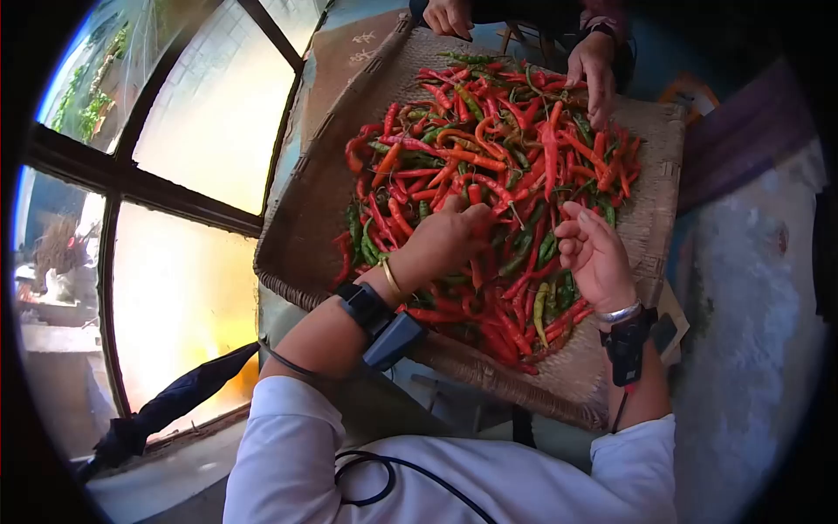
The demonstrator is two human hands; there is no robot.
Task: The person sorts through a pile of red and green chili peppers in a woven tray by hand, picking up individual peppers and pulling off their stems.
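Both hands touch the chilli heap point(489, 175): left hand point(449, 236) clenched on chillies, right hand point(596, 253) loosely released.

Chillies point(489, 166) lie heaped in the woven tray point(305, 218), a window point(175, 175) to its left.

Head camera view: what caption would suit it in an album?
Two hands, left and right, sort chilli peppers on a woven tray.

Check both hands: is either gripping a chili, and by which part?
Left hand is curled into the chili pile, fingers hidden, so a hold cannot be told. Right hand hovers half-open above the pile, holding nothing visible.
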